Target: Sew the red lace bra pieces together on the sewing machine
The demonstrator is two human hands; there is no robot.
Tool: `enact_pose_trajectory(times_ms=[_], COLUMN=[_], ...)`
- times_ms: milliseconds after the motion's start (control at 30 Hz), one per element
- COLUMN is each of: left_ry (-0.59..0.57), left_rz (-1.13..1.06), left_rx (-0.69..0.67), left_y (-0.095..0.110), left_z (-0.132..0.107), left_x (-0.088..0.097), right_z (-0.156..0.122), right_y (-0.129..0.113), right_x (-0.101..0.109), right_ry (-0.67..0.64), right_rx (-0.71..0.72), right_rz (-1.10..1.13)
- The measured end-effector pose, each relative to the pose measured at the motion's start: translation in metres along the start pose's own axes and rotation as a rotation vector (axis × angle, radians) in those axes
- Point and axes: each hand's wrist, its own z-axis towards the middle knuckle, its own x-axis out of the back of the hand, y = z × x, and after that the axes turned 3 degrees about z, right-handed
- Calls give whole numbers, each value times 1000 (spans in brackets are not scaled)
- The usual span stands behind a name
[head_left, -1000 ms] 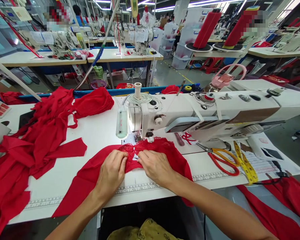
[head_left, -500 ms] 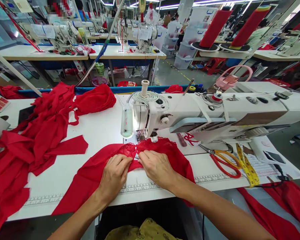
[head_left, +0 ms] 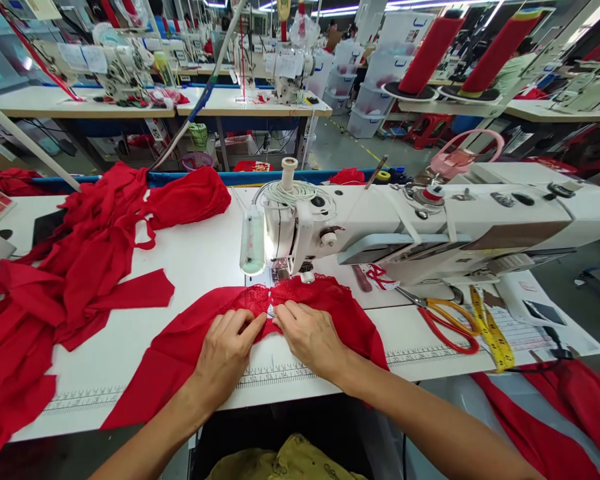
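Note:
A red fabric piece with lace edging (head_left: pixel 180 340) lies across the front of the sewing machine (head_left: pixel 430 213), its lace reaching the presser foot (head_left: pixel 281 270). My left hand (head_left: pixel 227 353) is closed on the fabric left of a small gap, thumb and fingers pinching its edge. On the other side of that gap, my right hand (head_left: pixel 307 333) presses and grips the same fabric with curled fingers. A small whitish piece (head_left: pixel 271 311) shows between the two hands; I cannot make out what it is. The needle tip is hard to see.
Red garment pieces (head_left: pixel 80 267) are heaped on the left of the table. To the right lie scissors (head_left: pixel 450 323) with orange and red handles and a yellow tape measure (head_left: pixel 493 333). A printed ruler strip (head_left: pixel 280 375) runs along the front edge. Red thread cones (head_left: pixel 433 53) stand behind.
My left thumb and fingers have shifted slightly on the fabric. Both hands stay by the presser foot, and the whole view has drifted a little.

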Motion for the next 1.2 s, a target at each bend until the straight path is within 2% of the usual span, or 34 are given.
enact_pose_trajectory(times_ms=[167, 300, 367, 467, 567, 833, 967, 1200], left_ry=[-85, -109, -78, -27, -22, -148, -169, -183], left_rz=[145, 154, 35, -201, -310, -168, -138, -185], left_rx=[-130, -131, -146, -182, -141, 99, 92, 65], left_y=[1, 5, 4, 0, -4, -5, -9, -15], left_z=[0, 9, 18, 29, 30, 15, 17, 20], left_x=[11, 15, 13, 4, -5, -9, -8, -7], right_z=[-19, -22, -16, -2, 6, -3, -3, -7], right_y=[9, 21, 27, 34, 41, 45, 42, 40], right_x=[15, 27, 25, 14, 3, 3, 3, 3], right_ry=[-87, -30, 32, 90, 118, 182, 215, 198], right_rx=[-97, -131, -60, 142, 235, 181, 156, 102], right_rz=[179, 410, 401, 246, 191, 308, 303, 299])
